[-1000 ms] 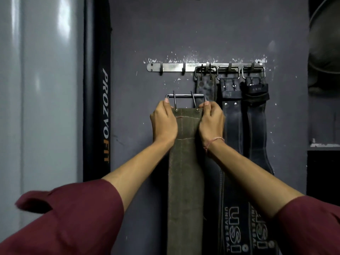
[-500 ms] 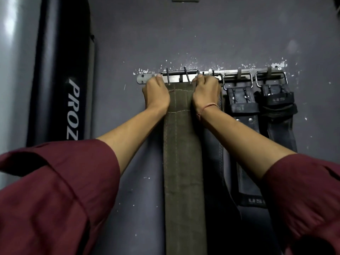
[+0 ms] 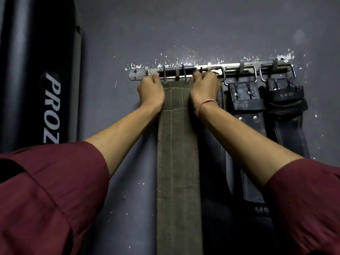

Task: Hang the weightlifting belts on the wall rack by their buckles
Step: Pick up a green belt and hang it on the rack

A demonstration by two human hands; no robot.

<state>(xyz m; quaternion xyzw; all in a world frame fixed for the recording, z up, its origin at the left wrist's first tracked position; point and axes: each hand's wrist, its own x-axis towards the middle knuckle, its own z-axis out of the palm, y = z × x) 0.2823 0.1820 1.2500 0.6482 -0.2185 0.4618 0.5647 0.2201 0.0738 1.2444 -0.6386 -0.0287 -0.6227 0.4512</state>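
Note:
An olive green belt [image 3: 177, 153] hangs straight down the wall between my arms. Its steel buckle [image 3: 175, 71] lies against the metal wall rack [image 3: 138, 75], over one of the rack's hooks. My left hand [image 3: 150, 91] grips the belt's top left edge just below the buckle. My right hand [image 3: 204, 87] grips the top right edge, fingertips at the buckle bar. Three black leather belts [image 3: 246, 100] hang by their buckles on the hooks to the right; the nearest is partly hidden behind my right arm.
A tall black padded bag [image 3: 40, 70] with white lettering stands against the wall at the left. The grey wall [image 3: 184, 24] has chipped paint above the rack. My maroon sleeves fill the lower corners.
Both hands have lifted the green belt from below the rack up to it, so the buckle now lies over a hook. The view has tilted and come closer to the wall.

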